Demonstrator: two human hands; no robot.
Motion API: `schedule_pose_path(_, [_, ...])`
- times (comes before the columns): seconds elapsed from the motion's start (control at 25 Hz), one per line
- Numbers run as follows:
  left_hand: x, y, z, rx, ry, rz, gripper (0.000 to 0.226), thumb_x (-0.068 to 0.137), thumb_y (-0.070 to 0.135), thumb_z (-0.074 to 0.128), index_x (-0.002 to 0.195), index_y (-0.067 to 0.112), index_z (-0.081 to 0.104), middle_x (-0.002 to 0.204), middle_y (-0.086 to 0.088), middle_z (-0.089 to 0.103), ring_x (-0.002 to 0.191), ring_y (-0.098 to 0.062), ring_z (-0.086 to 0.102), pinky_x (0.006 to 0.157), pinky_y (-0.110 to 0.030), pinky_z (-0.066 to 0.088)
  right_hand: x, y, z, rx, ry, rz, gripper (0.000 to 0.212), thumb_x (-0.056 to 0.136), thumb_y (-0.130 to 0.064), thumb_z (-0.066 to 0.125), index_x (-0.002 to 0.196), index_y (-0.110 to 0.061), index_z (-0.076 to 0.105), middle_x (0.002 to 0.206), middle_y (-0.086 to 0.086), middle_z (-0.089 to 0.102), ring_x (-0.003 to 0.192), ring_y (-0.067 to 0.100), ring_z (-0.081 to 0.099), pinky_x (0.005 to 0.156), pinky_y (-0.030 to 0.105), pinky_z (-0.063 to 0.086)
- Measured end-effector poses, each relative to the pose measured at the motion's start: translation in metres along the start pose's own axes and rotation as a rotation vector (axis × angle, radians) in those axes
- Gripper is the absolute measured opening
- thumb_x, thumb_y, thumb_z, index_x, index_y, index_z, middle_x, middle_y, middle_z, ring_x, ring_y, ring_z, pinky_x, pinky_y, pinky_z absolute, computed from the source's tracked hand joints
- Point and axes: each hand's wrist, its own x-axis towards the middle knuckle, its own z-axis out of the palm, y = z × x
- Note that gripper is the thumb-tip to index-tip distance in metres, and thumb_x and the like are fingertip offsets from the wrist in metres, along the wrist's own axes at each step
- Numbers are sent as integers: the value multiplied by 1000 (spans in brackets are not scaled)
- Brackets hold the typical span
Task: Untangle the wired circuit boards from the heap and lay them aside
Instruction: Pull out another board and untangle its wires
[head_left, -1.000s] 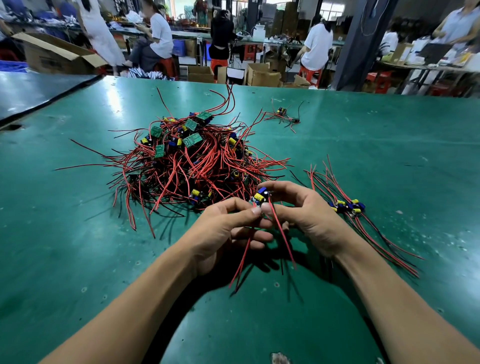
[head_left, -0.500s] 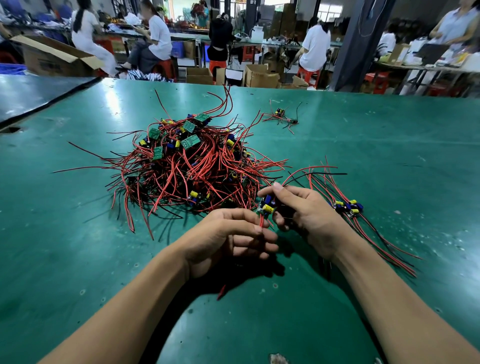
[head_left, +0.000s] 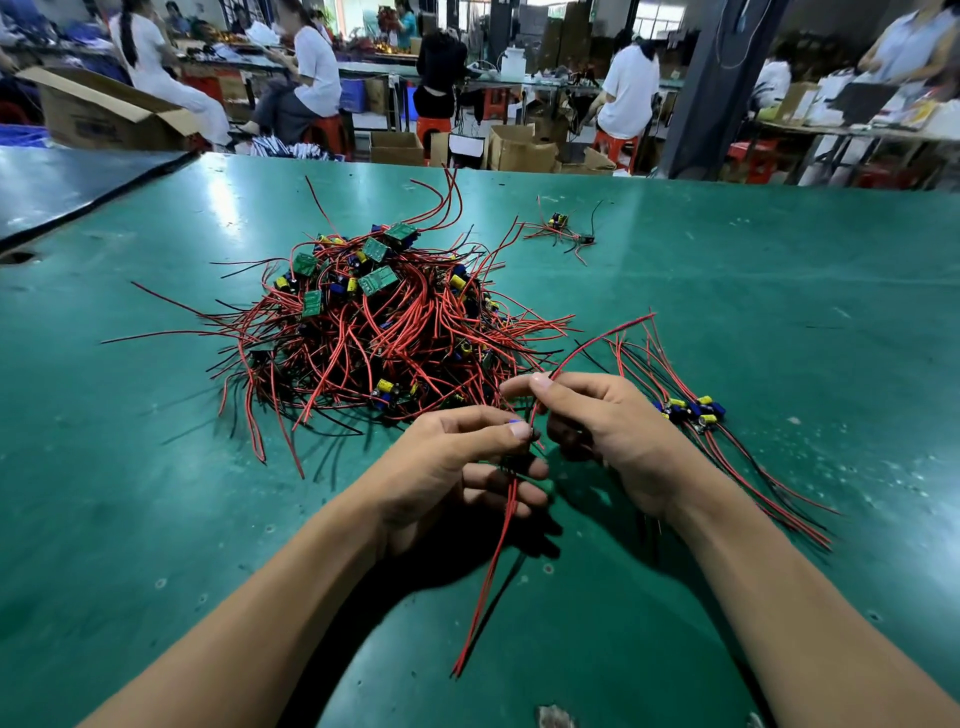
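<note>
A tangled heap (head_left: 374, 332) of small green circuit boards with red and black wires lies mid-table. Just in front of it my left hand (head_left: 457, 462) pinches one wired board (head_left: 524, 434) between thumb and forefinger; the board is almost hidden by my fingers. Its red wires (head_left: 493, 561) hang down toward me. My right hand (head_left: 608, 426) pinches another red wire of the same board, which arcs up and to the right. A laid-out row of untangled boards (head_left: 691, 410) with straight wires lies to the right of my right hand.
Two stray wired boards (head_left: 563, 228) lie farther back on the green table (head_left: 156, 493). A darker table (head_left: 62, 187) adjoins at the left. Beyond the far edge are people on stools, cardboard boxes and a dark pillar (head_left: 711, 88).
The board has passed from my right hand's fingers into my left hand's pinch. My right hand now holds only a wire, and the red wires hang lower toward me.
</note>
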Motion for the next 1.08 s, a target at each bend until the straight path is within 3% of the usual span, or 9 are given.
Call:
schedule_pose_path(0.16, [0, -2, -1, 48, -19, 6, 18, 75, 18, 73, 92, 13, 74, 84, -27, 70, 64, -31, 71, 58, -34, 59, 1, 1, 0, -20, 12, 26, 29, 99, -35, 57, 103, -16, 78, 58, 0, 47, 53, 10, 42, 51, 22, 34])
schedule_pose_path(0.32, [2, -5, -4, 117, -27, 27, 5, 86, 6, 67, 91, 7, 70, 94, -25, 72, 75, -37, 73, 64, -37, 62, 1, 1, 5, -11, -50, 39, 30, 103, -27, 51, 109, -9, 75, 80, 14, 48, 60, 13, 44, 53, 21, 37])
schedule_pose_path(0.56, [4, -11, 1, 103, 85, 97, 16, 93, 7, 61, 84, 3, 74, 79, -25, 70, 57, -31, 69, 52, -33, 59, -1, 5, 12, 3, -121, 86, 26, 102, -31, 54, 104, -14, 75, 66, -6, 64, 57, 8, 53, 51, 18, 45])
schedule_pose_path(0.72, [2, -10, 1, 134, 105, 128, 15, 94, 7, 60, 88, 1, 72, 74, -22, 68, 52, -28, 67, 48, -30, 57, -1, 9, 17, -95, -80, 93, 35, 98, -43, 59, 73, -20, 67, 61, -1, 58, 50, 7, 51, 45, 15, 38])
schedule_pose_path(0.88, [1, -9, 1, 185, 72, 60, 20, 92, 5, 62, 95, -15, 62, 73, -24, 64, 49, -29, 65, 47, -30, 56, 0, 13, 15, -46, -46, 115, 39, 99, -43, 59, 77, -13, 70, 61, 11, 64, 47, 19, 61, 44, 21, 46])
schedule_pose_path(0.96, [1, -9, 2, 198, 66, 34, 20, 91, 2, 62, 91, -18, 59, 69, -24, 63, 47, -27, 63, 46, -28, 54, 2, 15, 13, -142, 9, 89, 36, 99, -45, 59, 86, -16, 77, 61, 12, 65, 50, 19, 60, 49, 24, 46])
schedule_pose_path(1.08, [0, -7, 4, 201, 52, 4, 13, 89, -2, 62, 89, -15, 62, 64, -23, 61, 44, -26, 61, 45, -27, 53, 6, 18, 8, -406, 227, -53, 32, 97, -47, 61, 84, -24, 79, 51, -8, 55, 48, 3, 46, 52, 24, 35])
